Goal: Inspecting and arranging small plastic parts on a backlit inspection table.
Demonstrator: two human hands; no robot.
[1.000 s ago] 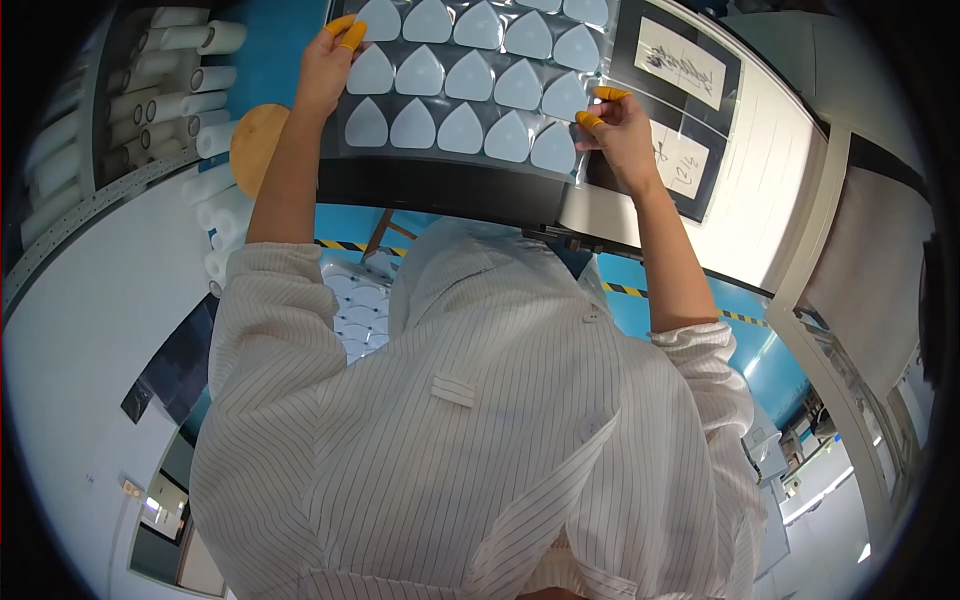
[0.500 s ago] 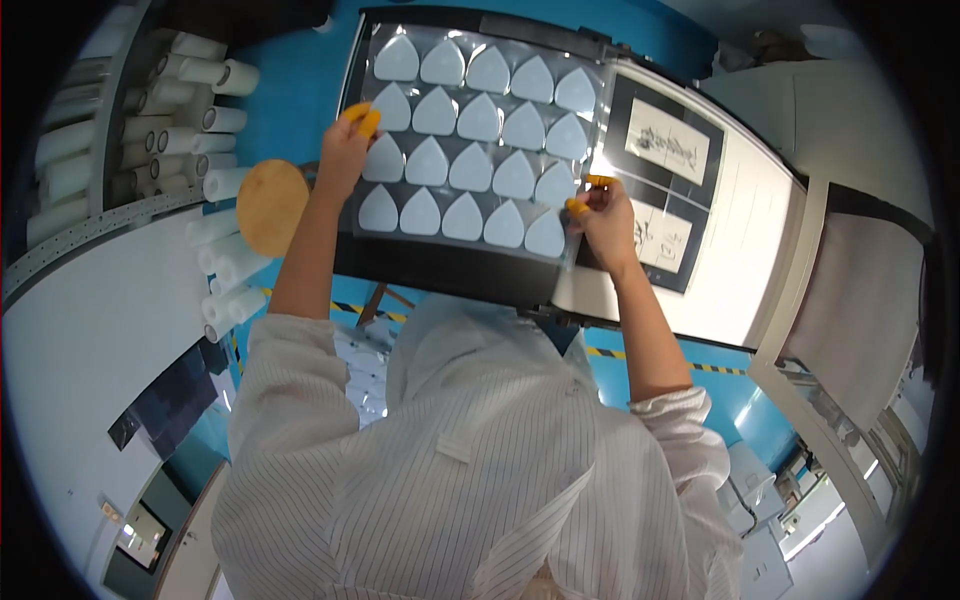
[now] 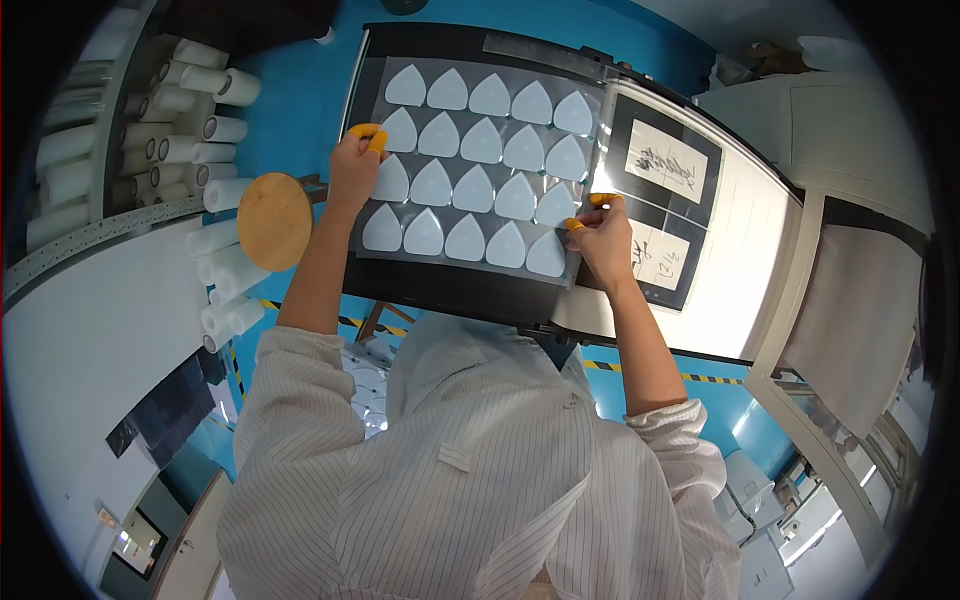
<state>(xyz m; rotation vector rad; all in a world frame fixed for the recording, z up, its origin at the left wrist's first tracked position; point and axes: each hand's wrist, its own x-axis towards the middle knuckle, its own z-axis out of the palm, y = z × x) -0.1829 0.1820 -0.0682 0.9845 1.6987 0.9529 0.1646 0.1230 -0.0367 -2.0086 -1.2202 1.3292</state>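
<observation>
A clear plastic sheet (image 3: 430, 72) with rows of white petal-shaped pieces (image 3: 481, 140) lies over a black flat bed (image 3: 440, 286) in front of me. My left hand (image 3: 358, 168) pinches the sheet's left edge, around the second row from the top. On the opposite edge, lower down, my right hand (image 3: 606, 243) grips the sheet near its right border. Yellow covers sit on fingertips of both hands. The fingers partly hide the edges they hold.
Right of the sheet, a bright white panel (image 3: 745, 230) carries a black-bordered piece (image 3: 668, 160) with dark brush-like marks. A round wooden stool top (image 3: 275, 222) stands at left beside several white rolls (image 3: 235, 265). A pale machine frame (image 3: 800, 290) rises at right.
Both hands have drawn the sheet slightly toward me over the black bed. It looks flatter, with fewer bright reflections. The whole view has also shifted a little.
</observation>
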